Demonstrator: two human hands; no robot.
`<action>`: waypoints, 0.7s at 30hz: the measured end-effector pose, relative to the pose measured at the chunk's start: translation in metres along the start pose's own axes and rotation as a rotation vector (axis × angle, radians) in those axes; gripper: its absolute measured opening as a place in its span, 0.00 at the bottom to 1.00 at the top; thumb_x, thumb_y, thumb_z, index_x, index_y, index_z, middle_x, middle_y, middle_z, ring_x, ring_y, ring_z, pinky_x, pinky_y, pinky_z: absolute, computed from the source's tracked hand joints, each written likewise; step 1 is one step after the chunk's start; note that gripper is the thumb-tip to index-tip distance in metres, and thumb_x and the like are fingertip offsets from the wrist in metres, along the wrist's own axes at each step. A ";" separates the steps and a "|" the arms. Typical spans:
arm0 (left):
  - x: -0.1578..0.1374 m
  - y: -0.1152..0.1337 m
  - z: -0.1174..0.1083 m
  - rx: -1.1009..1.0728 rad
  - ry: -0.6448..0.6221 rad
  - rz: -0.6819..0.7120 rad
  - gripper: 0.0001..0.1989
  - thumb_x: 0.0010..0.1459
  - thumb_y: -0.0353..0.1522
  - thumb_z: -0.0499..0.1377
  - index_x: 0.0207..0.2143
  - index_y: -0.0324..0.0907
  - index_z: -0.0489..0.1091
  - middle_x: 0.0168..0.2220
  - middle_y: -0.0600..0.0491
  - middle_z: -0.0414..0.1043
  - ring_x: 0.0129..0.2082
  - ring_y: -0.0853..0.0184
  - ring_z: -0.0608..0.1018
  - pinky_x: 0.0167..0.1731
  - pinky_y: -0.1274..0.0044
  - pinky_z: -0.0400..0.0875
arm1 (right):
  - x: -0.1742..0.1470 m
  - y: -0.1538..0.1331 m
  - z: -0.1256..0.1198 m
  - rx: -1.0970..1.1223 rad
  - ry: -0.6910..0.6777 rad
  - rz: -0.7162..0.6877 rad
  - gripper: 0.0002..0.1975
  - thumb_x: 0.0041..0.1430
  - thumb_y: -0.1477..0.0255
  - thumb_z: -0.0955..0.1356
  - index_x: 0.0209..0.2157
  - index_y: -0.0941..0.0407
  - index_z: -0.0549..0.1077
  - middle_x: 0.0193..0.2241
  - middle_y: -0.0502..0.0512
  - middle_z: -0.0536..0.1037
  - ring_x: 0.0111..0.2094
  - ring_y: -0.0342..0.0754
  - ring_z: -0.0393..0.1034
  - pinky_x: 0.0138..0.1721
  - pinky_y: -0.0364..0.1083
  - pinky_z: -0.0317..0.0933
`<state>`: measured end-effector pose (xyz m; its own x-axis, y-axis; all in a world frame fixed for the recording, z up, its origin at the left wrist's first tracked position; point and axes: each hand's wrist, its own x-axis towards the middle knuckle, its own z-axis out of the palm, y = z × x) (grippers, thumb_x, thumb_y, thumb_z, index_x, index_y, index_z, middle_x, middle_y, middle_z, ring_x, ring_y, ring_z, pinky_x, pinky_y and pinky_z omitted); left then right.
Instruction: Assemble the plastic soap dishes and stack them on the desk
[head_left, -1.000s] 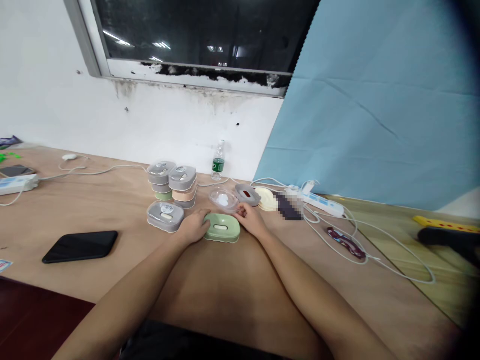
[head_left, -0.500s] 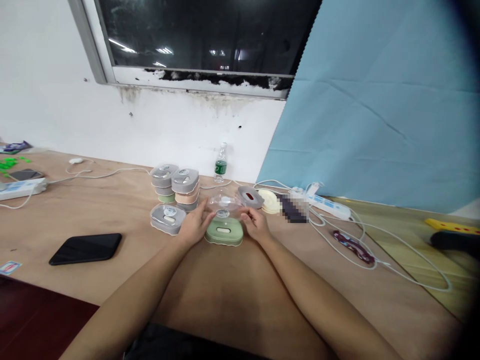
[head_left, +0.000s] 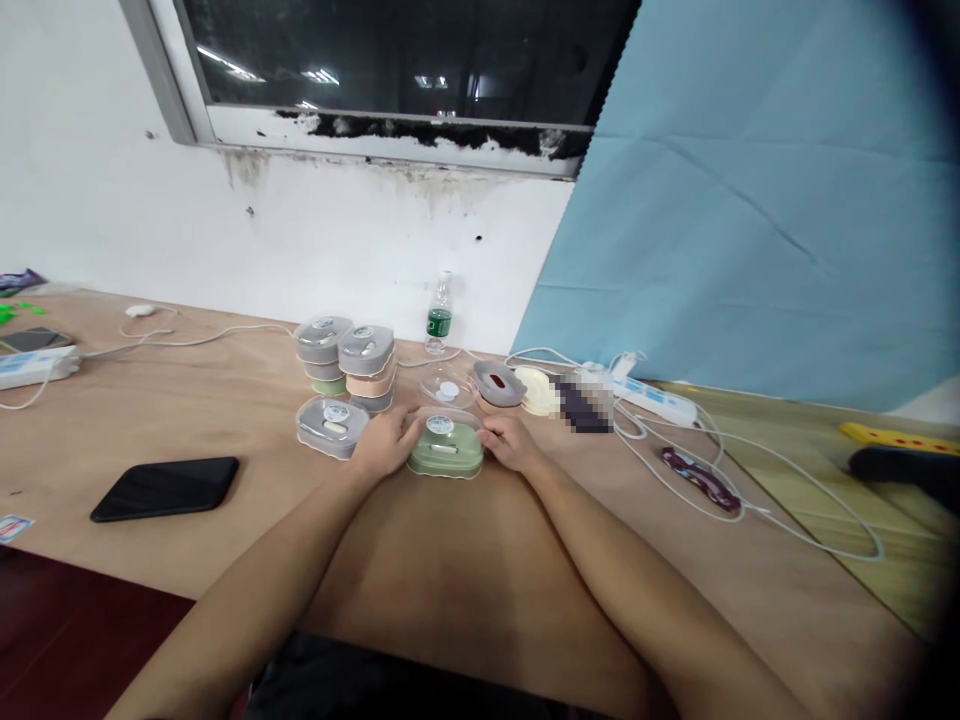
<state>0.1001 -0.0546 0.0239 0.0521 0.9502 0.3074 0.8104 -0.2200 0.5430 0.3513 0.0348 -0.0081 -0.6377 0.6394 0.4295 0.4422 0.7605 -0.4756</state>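
A green soap-box-like container (head_left: 448, 462) stands on the table in front of me. Over its top lies a clear plastic lid (head_left: 440, 424) with a round label. At the left edge of this lid, my left hand (head_left: 385, 442) is closed with thumb and fingers against the rim. My right hand (head_left: 511, 443) pinches the opposite edge, its fingers curled. Whether the lid is fully seated cannot be seen. Just left of my left hand sits a grey container (head_left: 331, 428) under its own clear lid. Another clear lid (head_left: 448, 388) lies flat behind the green container.
Stacked lidded containers (head_left: 366, 352) stand at the back left. Behind my right hand are a grey container part (head_left: 499, 383) and cream discs (head_left: 535, 390). A bottle (head_left: 439, 318) stands by the wall. A black phone (head_left: 165, 488) lies left; cables and a power strip (head_left: 656, 400) lie right.
The clear lid has come down from a raised, tilted position onto the green container, with both hands lowered along with it. The view has shifted slightly.
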 end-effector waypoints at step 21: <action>-0.001 0.002 0.003 0.154 -0.095 -0.024 0.22 0.62 0.44 0.48 0.51 0.41 0.67 0.38 0.47 0.77 0.38 0.58 0.78 0.38 0.72 0.69 | 0.003 0.001 -0.004 0.042 -0.153 0.102 0.25 0.58 0.54 0.61 0.15 0.56 0.55 0.15 0.44 0.53 0.19 0.38 0.50 0.22 0.41 0.42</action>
<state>0.1033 -0.0554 0.0227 0.0807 0.9730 0.2164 0.8915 -0.1676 0.4209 0.3520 0.0379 -0.0045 -0.6810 0.6856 0.2572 0.4846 0.6853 -0.5437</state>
